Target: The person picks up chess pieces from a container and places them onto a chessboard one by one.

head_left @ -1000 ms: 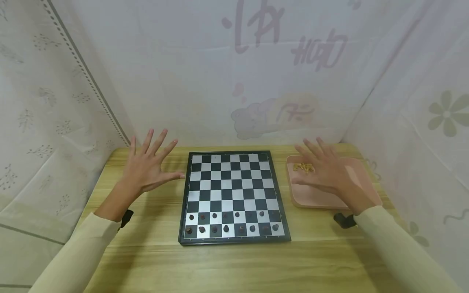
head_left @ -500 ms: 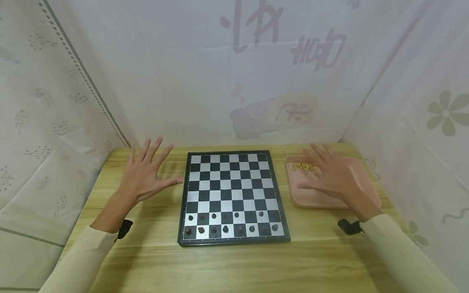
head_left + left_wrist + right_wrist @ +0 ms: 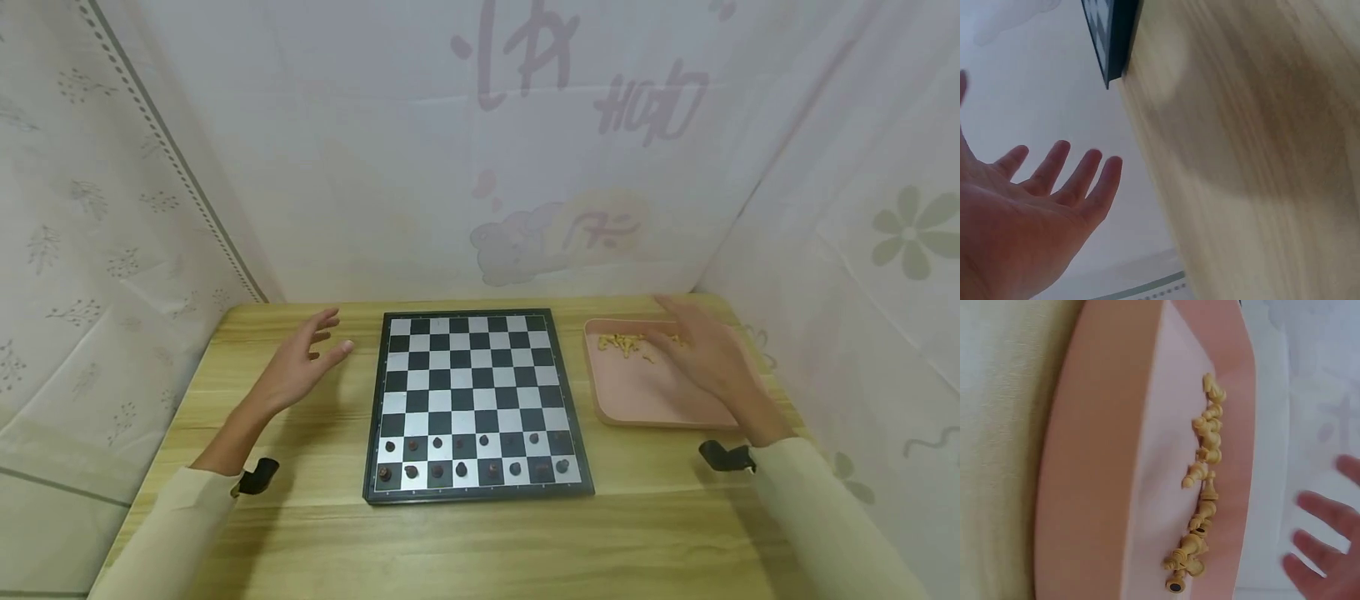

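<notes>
My left hand [image 3: 294,367] hovers over the wooden table, left of the chessboard [image 3: 461,400]; its fingers are spread and relaxed, holding nothing. In the left wrist view that hand's palm [image 3: 1016,231] shows with fingers apart, near a corner of the board [image 3: 1119,37]. Above the pink tray [image 3: 637,408] hangs my right hand [image 3: 705,350], also holding nothing and partly hiding the tray. Light yellow chess pieces [image 3: 1200,456] lie jumbled along the tray's far side. Dark chess pieces [image 3: 461,469] stand in two rows on the board's near side.
The wooden table [image 3: 480,542] ends at a pale printed cloth [image 3: 375,167] that hangs behind and on both sides. Both wrists carry a black camera mount, the left one [image 3: 258,477] and the right one [image 3: 726,456]. The tray has raised walls [image 3: 1097,456].
Both hands have lowered and turned from widely spread to more relaxed fingers. The right hand has shifted right over the tray, showing more yellow pieces. Board and tray stay put.
</notes>
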Motion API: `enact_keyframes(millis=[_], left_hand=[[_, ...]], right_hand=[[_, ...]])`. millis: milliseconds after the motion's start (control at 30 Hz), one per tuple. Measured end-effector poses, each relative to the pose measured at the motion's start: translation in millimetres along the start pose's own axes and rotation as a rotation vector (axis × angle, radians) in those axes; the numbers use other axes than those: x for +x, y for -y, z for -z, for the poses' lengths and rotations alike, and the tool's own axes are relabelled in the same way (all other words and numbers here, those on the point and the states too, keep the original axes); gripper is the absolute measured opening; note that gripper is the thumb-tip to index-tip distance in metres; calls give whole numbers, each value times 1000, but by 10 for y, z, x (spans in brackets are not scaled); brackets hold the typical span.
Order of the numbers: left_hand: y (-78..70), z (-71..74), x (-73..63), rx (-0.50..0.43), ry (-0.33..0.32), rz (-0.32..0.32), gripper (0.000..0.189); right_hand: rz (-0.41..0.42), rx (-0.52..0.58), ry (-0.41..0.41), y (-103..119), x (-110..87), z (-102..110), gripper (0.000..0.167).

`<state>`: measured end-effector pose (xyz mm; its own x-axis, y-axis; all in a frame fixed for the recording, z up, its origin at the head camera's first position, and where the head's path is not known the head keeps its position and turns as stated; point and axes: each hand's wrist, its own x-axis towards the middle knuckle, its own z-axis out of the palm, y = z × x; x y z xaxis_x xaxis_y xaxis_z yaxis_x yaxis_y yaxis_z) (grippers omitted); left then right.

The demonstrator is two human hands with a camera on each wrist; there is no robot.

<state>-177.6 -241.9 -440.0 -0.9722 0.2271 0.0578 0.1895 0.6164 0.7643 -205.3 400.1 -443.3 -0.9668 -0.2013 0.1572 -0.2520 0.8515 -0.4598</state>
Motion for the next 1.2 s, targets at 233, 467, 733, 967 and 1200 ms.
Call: enact_keyframes(millis=[233,467,733,967,1200], left_hand=[[60,-105,56,-64,12,76,79],[122,-218,80,-119,4,113,70],[126,-285,87,-158,14,117,64],[152,-310,85,-211,40,142,63],[174,-350,92,-242,53,159,60]], right_hand=[[-36,-3,131,-14,42,14,67],[23,-3,166,-70,120,-24,50],[-9,7,161,-233,207,-98,37],[-72,100,164,-344,229,-123,33],[-101,156,167,-407,260,-176,32]])
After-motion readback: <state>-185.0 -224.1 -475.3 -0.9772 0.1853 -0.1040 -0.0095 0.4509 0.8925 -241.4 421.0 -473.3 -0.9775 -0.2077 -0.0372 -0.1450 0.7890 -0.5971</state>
